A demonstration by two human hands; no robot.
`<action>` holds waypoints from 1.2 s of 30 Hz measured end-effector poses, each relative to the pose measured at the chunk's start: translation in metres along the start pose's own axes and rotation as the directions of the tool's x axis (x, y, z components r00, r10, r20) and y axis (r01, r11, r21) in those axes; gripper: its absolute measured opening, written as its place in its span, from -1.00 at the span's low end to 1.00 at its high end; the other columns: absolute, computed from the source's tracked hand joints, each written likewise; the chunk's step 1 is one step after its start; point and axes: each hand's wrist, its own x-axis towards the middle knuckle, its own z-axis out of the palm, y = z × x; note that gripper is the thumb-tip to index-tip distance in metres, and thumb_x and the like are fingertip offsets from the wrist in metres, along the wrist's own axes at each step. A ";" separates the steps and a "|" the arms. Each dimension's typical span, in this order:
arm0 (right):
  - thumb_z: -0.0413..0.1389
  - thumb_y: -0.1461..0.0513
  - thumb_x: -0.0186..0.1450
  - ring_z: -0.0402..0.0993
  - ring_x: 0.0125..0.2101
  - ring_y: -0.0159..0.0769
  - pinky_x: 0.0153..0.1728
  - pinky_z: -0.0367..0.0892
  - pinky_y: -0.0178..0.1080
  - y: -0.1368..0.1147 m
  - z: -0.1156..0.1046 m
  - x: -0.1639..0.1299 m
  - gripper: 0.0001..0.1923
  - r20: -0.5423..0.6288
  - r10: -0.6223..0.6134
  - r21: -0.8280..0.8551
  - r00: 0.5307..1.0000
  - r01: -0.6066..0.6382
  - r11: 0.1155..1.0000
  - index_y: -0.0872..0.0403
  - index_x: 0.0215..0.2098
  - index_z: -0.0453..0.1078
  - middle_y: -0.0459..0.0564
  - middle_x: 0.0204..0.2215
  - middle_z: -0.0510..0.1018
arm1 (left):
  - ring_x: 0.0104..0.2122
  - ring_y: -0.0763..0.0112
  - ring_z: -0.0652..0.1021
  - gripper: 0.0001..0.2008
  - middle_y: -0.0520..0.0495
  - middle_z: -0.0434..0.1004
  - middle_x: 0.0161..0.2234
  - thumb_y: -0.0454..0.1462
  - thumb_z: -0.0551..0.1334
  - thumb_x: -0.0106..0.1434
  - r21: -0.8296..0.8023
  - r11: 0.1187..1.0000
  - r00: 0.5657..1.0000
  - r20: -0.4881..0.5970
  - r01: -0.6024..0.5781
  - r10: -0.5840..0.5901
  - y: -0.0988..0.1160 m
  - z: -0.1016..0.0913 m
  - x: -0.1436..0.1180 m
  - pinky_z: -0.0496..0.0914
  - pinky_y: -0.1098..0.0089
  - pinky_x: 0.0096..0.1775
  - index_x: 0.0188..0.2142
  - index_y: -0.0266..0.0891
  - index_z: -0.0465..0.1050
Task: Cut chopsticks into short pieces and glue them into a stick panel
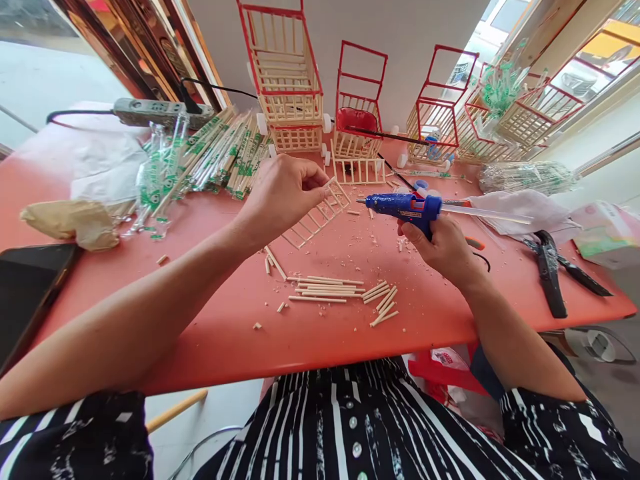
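**Gluing a stick ladder**

The left hand (283, 193) pinches the top end of a ladder (316, 217) of wooden sticks between thumb and fingertips, its lower end resting on the red surface (225, 320). At 3 o'clock, the right hand (443, 247) is closed round a blue glue gun (405, 207), nozzle just beside the ladder's top. Cut sticks (330, 290) lie at 6 o'clock. Stick carts (287, 80) stand at 12 o'clock; pliers (550, 270) lie at the far right.

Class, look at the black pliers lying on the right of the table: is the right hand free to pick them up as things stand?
Probably not at once: the right hand is closed around the blue glue gun. The pliers lie close beside it on the table, nothing between.
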 end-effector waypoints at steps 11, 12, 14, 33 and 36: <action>0.06 -0.09 0.43 0.55 -0.34 -0.04 -0.30 0.27 -0.14 -0.004 0.005 -0.001 -0.57 -0.007 -0.051 -0.063 0.999 0.050 0.997 0.09 -0.22 0.50 0.13 -0.37 0.64 | -0.33 0.28 0.58 -0.79 -0.06 0.63 -0.42 -0.22 0.27 0.20 0.045 0.999 0.997 0.077 -0.021 0.018 0.004 -0.001 -0.003 0.42 0.24 -0.14 -0.28 -0.23 0.66; 0.05 -0.09 0.43 0.53 -0.35 -0.05 -0.30 0.27 -0.14 -0.005 0.005 -0.001 -0.57 -0.011 -0.060 -0.067 0.998 0.060 0.996 0.09 -0.22 0.50 0.12 -0.37 0.64 | -0.32 0.28 0.58 -0.79 -0.06 0.63 -0.42 -0.22 0.26 0.20 0.049 0.999 0.996 0.082 -0.022 0.018 0.005 -0.002 -0.003 0.42 0.24 -0.12 -0.27 -0.23 0.66; 0.05 -0.08 0.43 0.51 -0.37 -0.06 -0.30 0.26 -0.14 -0.006 0.006 -0.001 -0.57 -0.018 -0.073 -0.071 0.997 0.071 0.995 0.09 -0.22 0.49 0.11 -0.39 0.62 | -0.30 0.27 0.58 -0.79 -0.06 0.63 -0.41 -0.22 0.26 0.21 0.056 0.998 0.996 0.087 -0.024 0.019 0.006 -0.002 -0.003 0.42 0.23 -0.10 -0.26 -0.23 0.67; 0.06 -0.10 0.39 0.37 -0.48 -0.16 -0.37 0.20 -0.17 -0.009 0.005 0.001 -0.61 -0.012 -0.060 -0.063 0.998 0.059 0.996 -0.01 -0.40 0.28 0.02 -0.53 0.48 | -0.31 0.28 0.58 -0.80 -0.07 0.64 -0.39 -0.22 0.25 0.23 0.082 0.996 0.995 0.099 -0.020 0.011 0.010 -0.006 -0.005 0.42 0.21 -0.08 -0.29 -0.24 0.64; 0.07 -0.10 0.40 0.40 -0.46 -0.13 -0.36 0.21 -0.16 -0.008 0.005 0.001 -0.60 -0.014 -0.069 -0.079 0.998 0.068 0.995 -0.01 -0.40 0.29 0.04 -0.51 0.51 | -0.32 0.28 0.58 -0.81 -0.07 0.64 -0.39 -0.22 0.26 0.23 0.082 0.997 0.996 0.093 -0.017 0.009 0.010 -0.006 -0.004 0.42 0.20 -0.06 -0.29 -0.23 0.65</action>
